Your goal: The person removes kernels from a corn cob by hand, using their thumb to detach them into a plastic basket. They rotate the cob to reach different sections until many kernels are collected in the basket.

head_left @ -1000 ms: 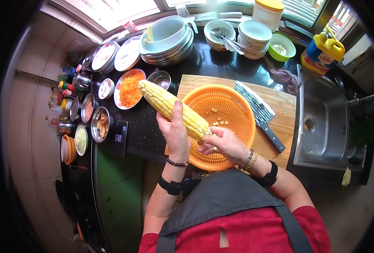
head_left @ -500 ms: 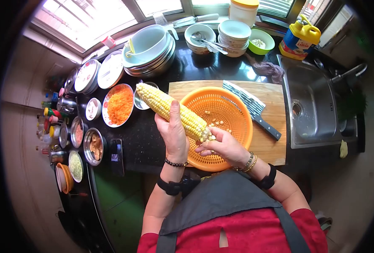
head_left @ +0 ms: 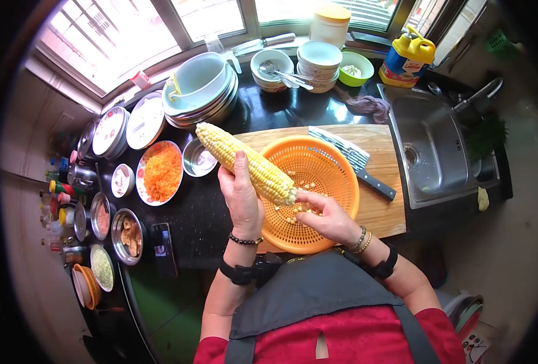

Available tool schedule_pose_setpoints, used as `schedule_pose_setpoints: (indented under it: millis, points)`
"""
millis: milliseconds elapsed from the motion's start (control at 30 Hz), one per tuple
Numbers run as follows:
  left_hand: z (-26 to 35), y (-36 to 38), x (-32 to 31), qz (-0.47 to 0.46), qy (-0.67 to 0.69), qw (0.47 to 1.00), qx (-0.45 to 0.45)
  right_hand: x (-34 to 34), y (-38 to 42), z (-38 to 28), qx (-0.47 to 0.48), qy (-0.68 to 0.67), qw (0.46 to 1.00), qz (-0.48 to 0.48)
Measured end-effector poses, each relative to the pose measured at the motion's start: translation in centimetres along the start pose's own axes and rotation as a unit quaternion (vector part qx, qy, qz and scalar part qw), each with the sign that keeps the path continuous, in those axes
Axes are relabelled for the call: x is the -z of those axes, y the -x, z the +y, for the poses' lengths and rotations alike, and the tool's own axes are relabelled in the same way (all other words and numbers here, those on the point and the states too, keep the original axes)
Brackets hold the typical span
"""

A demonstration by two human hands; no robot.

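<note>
A yellow corn cob [head_left: 241, 159] slants over the colander, its lower end pointing toward my right hand. My left hand [head_left: 243, 197] is closed around the cob, with the thumb laid along its top. By the cob's lower end is my right hand [head_left: 329, 219], fingers apart, the fingertips at or just beside the cob. No kernels can be made out in that hand, though its palm is hidden. Under both hands stands an orange plastic colander [head_left: 343, 176] with loose kernels [head_left: 305, 184] inside. It rests on a wooden cutting board [head_left: 384, 142].
A cleaver [head_left: 355, 159] lies on the board, right of the colander. At the right is a steel sink [head_left: 429, 179]. Shredded carrot [head_left: 162, 173], a bowl of brown pieces [head_left: 128, 235] and a phone [head_left: 162, 249] are at the left. Stacked bowls [head_left: 199, 91] line the back.
More kernels lie in the colander. The kernels at my right fingertips are gone, and those fingers have spread. My left hand keeps its hold on the cob. The whole view has shifted slightly.
</note>
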State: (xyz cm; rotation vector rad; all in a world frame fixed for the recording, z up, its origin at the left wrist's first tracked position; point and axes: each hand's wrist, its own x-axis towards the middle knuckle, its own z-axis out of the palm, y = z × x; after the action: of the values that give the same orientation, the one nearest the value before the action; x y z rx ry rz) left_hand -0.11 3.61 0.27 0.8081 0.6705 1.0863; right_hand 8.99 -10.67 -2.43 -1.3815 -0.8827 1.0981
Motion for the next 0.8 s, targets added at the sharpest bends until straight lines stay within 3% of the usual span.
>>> schedule_pose_setpoints:
  millis: [33,133,267,800]
  points:
    - [-0.2,-0.1,0.1,-0.006,0.006,1.0,0.004,-0.1,0.0,-0.1,0.048,0.067,0.997,0.0]
    - [-0.8,-0.2,0.3,-0.015,0.012,1.0,0.011,-0.4,-0.2,-2.1,-0.08,-0.119,0.99,0.018]
    - [-1.1,0.3,0.0,-0.005,-0.002,1.0,0.006,-0.6,-0.6,-3.0,-0.148,-0.152,0.977,-0.013]
    - [-1.9,1.0,0.5,0.024,-0.008,1.0,-0.011,-0.5,-0.5,-2.3,-0.153,-0.19,0.969,-0.04]
